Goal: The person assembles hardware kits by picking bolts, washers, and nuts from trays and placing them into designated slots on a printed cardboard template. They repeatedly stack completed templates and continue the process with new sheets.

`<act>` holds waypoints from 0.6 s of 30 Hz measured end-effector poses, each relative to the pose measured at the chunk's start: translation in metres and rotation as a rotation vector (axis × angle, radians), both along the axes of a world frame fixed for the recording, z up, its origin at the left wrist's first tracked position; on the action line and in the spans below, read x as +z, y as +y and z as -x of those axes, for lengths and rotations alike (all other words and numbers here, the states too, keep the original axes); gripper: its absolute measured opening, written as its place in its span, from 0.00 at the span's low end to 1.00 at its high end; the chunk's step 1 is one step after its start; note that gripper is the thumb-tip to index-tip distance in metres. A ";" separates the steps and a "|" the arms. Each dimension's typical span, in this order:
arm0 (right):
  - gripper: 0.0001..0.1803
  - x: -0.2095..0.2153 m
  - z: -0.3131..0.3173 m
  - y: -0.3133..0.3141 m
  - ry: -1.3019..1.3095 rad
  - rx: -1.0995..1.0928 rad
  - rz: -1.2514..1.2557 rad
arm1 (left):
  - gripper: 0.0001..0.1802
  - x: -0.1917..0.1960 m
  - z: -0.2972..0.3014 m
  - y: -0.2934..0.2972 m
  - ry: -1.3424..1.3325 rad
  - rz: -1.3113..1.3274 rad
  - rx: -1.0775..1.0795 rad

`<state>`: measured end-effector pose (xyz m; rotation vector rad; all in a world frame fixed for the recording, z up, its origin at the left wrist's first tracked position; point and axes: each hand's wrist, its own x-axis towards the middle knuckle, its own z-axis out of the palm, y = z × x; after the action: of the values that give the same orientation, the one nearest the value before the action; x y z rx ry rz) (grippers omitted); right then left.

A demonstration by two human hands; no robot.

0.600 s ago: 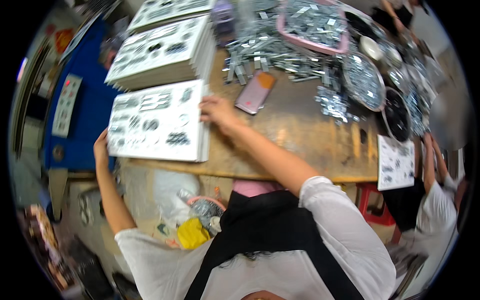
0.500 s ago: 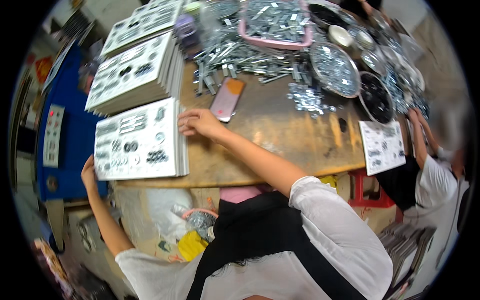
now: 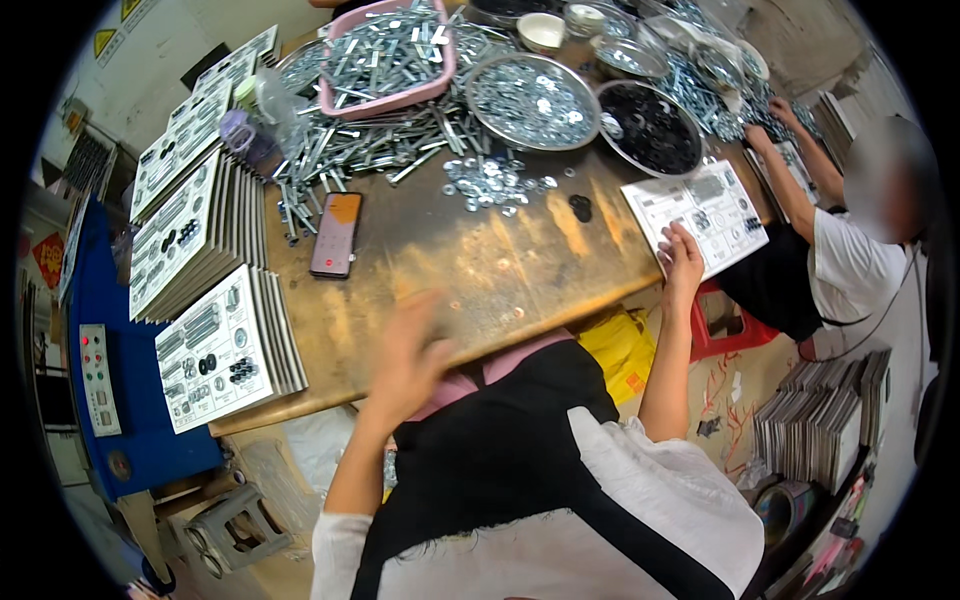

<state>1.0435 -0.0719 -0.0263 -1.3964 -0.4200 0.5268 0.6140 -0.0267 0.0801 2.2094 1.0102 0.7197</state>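
My right hand (image 3: pixel 682 262) is closed at the near left edge of a white hardware card (image 3: pixel 705 208), its fingertips lying over the border. Small metal parts and dark round pieces show on that card, which lies at the table's right end. Above the near table edge, my left hand (image 3: pixel 405 350) is smeared by motion; nothing can be made out in it. Stacked at the left are similar cards (image 3: pixel 215 352), with another stack (image 3: pixel 180 230) behind them. Between the stacks and the loose hardware lies a phone (image 3: pixel 336 236).
A pink basket (image 3: pixel 385 100) of long bolts stands at the back, with loose bolts around it. Metal bowls of washers (image 3: pixel 532 100) and black pieces (image 3: pixel 652 128) stand farther right. Loose washers (image 3: pixel 490 183) lie mid-table. A co-worker (image 3: pixel 860 230) sits at the right.
My left hand has left the near card stack and moved right. My right hand has gone from that stack to the card at the right. The view has turned rightward.
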 end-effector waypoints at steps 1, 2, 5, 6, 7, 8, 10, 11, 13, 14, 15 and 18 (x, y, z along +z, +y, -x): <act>0.13 0.005 -0.012 -0.012 0.029 -0.034 -0.033 | 0.31 -0.007 -0.041 0.004 0.056 0.037 -0.184; 0.13 0.011 -0.020 -0.022 0.048 -0.066 -0.046 | 0.31 -0.018 -0.077 0.007 0.060 -0.011 -0.296; 0.13 0.012 -0.048 -0.053 0.086 -0.130 -0.109 | 0.29 -0.077 -0.160 0.029 0.111 -0.016 -0.450; 0.13 0.009 -0.057 -0.064 0.099 -0.147 -0.123 | 0.28 -0.094 -0.180 0.043 0.133 -0.009 -0.456; 0.14 0.007 -0.066 -0.074 0.111 -0.165 -0.141 | 0.28 -0.106 -0.198 0.056 0.156 -0.006 -0.462; 0.13 0.001 -0.075 -0.087 0.125 -0.201 -0.132 | 0.28 -0.111 -0.214 0.066 0.180 -0.041 -0.469; 0.14 -0.007 -0.087 -0.106 0.118 -0.281 -0.055 | 0.27 -0.122 -0.239 0.089 0.216 -0.196 -0.460; 0.14 -0.013 -0.094 -0.112 0.114 -0.318 -0.017 | 0.27 -0.128 -0.246 0.102 0.209 -0.241 -0.437; 0.17 -0.050 -0.124 -0.131 0.074 -0.405 0.044 | 0.24 -0.130 -0.269 0.121 0.190 -0.269 -0.414; 0.18 -0.066 -0.138 -0.132 0.132 -0.381 0.060 | 0.23 -0.126 -0.272 0.121 0.136 -0.215 -0.371; 0.20 -0.076 -0.151 -0.130 0.189 -0.354 0.074 | 0.22 -0.120 -0.277 0.119 0.082 -0.163 -0.325; 0.24 -0.082 -0.164 -0.108 0.307 -0.192 0.092 | 0.17 -0.090 -0.289 0.081 0.002 0.374 -0.289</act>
<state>1.2072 -0.1802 -0.1084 -1.3989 -0.0137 0.5970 0.9034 0.0546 -0.0103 1.9682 0.7339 0.3639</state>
